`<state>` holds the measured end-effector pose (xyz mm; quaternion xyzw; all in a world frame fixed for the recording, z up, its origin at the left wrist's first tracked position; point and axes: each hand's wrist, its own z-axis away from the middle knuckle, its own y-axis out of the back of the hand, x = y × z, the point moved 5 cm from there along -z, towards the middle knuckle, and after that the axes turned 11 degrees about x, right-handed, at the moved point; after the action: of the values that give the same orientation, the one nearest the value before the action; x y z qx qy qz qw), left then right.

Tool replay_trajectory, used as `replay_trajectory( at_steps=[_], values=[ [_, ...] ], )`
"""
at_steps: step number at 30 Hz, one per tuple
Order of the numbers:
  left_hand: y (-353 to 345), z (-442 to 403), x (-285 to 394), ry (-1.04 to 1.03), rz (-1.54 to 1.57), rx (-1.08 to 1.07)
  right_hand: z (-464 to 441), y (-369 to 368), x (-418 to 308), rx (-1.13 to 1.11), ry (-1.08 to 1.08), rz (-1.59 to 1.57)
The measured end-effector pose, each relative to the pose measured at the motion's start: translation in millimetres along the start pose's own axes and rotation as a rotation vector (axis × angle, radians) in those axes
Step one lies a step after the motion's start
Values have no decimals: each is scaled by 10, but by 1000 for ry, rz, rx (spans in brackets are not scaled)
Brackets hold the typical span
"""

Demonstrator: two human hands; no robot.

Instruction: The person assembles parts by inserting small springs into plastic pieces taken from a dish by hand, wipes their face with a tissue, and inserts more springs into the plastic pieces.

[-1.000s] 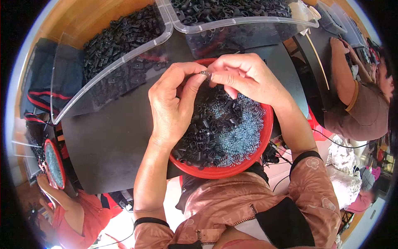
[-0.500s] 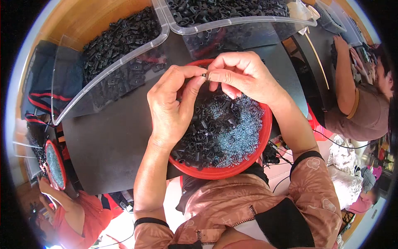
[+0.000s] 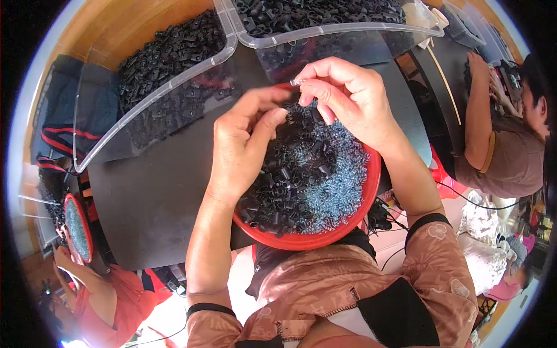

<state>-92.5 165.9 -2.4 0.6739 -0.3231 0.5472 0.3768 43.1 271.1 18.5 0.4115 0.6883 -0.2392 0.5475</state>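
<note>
My right hand (image 3: 354, 101) pinches a small shiny metal spring (image 3: 296, 82) between thumb and index finger, above the far rim of a red basin (image 3: 376, 180). To its left, my left hand (image 3: 243, 136) has its thumb and index finger apart, the index smeared by motion, and nothing shows between them. The basin sits beneath both hands. Small black plastic parts (image 3: 278, 185) fill its left side, and a heap of small silvery-blue springs (image 3: 336, 194) fills its right.
Two clear bins stand beyond the basin: a left bin (image 3: 156, 93) and a right bin (image 3: 331, 29), both with black plastic parts. The dark table (image 3: 145, 214) extends leftward. A co-worker (image 3: 499, 145) sits at right, another person (image 3: 110, 301) at lower left beside a second red basin (image 3: 87, 232).
The fingertips were together around a tiny dark piece; now the hands have separated. My right hand has risen slightly with the spring, and my left fingers have spread.
</note>
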Motion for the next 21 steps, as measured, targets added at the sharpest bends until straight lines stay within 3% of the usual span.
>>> replay_trajectory(
  at_steps=[8, 11, 17, 21],
  values=[
    [45, -49, -12, 45, 265, 0, 26, -56, -1, -187, -20, 76],
    [30, -22, 17, 49, 258, -22, 37, -59, -14, -185, 183, 151],
    [-3, 6, -9, 50, 118, -31, 36, -57, -12, -201, 253, 201],
    [13, 20, -1, 47, 175, -90, 44, -50, 15, -278, -121, 6]
  ],
)
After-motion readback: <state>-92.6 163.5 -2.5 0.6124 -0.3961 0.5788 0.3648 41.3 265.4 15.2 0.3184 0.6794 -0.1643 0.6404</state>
